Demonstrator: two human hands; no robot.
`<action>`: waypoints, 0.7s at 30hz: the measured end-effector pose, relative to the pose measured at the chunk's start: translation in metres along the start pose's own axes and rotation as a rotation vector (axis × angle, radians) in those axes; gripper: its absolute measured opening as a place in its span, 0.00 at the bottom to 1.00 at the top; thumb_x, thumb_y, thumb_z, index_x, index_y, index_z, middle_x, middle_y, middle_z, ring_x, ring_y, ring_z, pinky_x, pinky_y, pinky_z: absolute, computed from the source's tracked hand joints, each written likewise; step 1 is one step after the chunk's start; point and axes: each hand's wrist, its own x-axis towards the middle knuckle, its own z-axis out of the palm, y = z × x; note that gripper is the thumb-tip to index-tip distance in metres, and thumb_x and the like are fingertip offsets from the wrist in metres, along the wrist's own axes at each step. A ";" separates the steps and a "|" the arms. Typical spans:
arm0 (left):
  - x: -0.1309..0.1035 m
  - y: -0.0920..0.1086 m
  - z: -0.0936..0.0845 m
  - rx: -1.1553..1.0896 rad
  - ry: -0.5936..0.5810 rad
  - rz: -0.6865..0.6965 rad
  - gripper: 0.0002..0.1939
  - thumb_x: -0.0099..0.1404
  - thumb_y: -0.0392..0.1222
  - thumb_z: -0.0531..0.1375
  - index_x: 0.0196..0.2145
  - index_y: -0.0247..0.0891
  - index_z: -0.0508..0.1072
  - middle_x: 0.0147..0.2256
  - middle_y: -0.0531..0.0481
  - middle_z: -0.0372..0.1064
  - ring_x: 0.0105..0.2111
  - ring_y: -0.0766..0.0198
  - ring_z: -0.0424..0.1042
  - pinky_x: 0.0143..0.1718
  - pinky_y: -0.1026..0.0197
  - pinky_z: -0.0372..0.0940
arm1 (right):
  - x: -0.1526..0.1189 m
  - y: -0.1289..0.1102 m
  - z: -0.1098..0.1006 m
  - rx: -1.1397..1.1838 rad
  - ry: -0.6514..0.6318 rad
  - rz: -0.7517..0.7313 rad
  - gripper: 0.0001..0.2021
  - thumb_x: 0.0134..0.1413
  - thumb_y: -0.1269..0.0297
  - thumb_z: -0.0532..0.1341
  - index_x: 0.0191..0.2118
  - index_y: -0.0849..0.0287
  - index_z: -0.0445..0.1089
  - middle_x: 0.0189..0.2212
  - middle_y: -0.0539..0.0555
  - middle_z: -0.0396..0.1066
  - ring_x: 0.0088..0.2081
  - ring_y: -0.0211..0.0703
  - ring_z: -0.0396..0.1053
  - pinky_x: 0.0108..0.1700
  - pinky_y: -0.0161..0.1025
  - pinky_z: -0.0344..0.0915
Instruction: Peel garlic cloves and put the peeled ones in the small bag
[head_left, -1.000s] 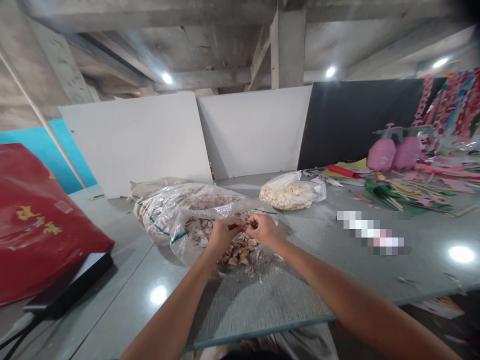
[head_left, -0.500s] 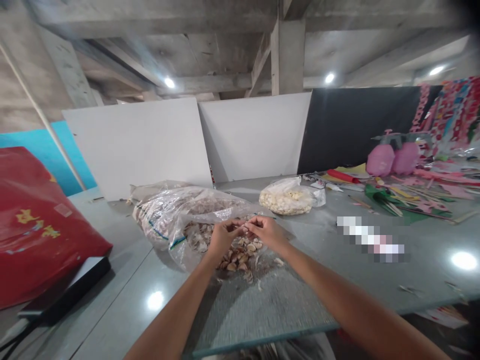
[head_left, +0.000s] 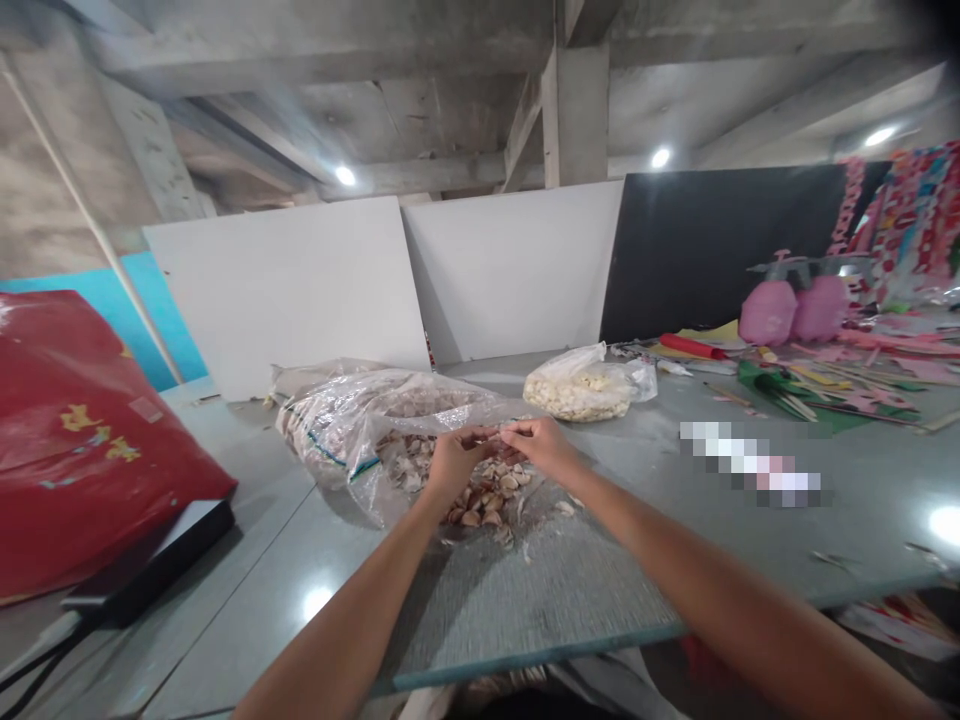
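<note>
The garlic cloves [head_left: 480, 503], brownish and seemingly in their skins, lay in a loose heap on the table [head_left: 525, 610], just below the hands and at the mouth of a large clear bag [head_left: 352, 405]. Each would likely have been light and firm, with a dry, papery coat apt to slide or flake, so a fingertip pinch across its plump sides seemed the surest hold, gentle enough not to bruise the flesh. Above the heap, the left hand [head_left: 454, 465] and right hand [head_left: 546, 445] met at the fingertips, thumbs and fingers curled nearly closed; whatever sat between them was too small to make out, and which hand bore it could not be told. Papery scraps [head_left: 409, 465] filled the bag's mouth. Beyond the right hand stood a smaller bag [head_left: 577, 392] of pale pieces. Farther off were pink spray bottles [head_left: 769, 312] to the right and a red bag [head_left: 82, 470] to the left.
</note>
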 end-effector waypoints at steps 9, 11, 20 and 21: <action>0.001 -0.004 0.000 -0.059 -0.062 -0.042 0.21 0.48 0.48 0.64 0.37 0.33 0.75 0.27 0.48 0.74 0.26 0.63 0.72 0.32 0.60 0.68 | -0.003 -0.003 -0.001 -0.045 -0.017 -0.054 0.10 0.43 0.59 0.61 0.25 0.62 0.71 0.19 0.49 0.70 0.23 0.37 0.69 0.29 0.36 0.69; 0.001 -0.004 0.000 -0.028 -0.048 -0.013 0.20 0.48 0.48 0.64 0.37 0.32 0.75 0.27 0.48 0.74 0.26 0.63 0.72 0.32 0.60 0.67 | -0.002 0.000 -0.001 -0.049 -0.020 -0.046 0.09 0.43 0.60 0.60 0.25 0.62 0.71 0.19 0.49 0.69 0.22 0.37 0.69 0.28 0.36 0.69; -0.004 0.009 0.003 0.069 -0.021 0.001 0.16 0.48 0.45 0.64 0.34 0.32 0.76 0.28 0.46 0.75 0.28 0.61 0.72 0.33 0.60 0.66 | -0.003 -0.002 0.002 -0.107 0.035 -0.047 0.04 0.41 0.67 0.59 0.24 0.62 0.67 0.17 0.48 0.69 0.21 0.37 0.69 0.26 0.33 0.68; -0.004 0.008 0.003 0.064 -0.027 0.012 0.15 0.49 0.44 0.64 0.34 0.33 0.76 0.28 0.46 0.75 0.28 0.61 0.72 0.33 0.61 0.66 | -0.004 -0.004 0.003 -0.104 0.034 -0.051 0.04 0.42 0.67 0.58 0.25 0.62 0.67 0.17 0.48 0.69 0.21 0.36 0.69 0.26 0.32 0.68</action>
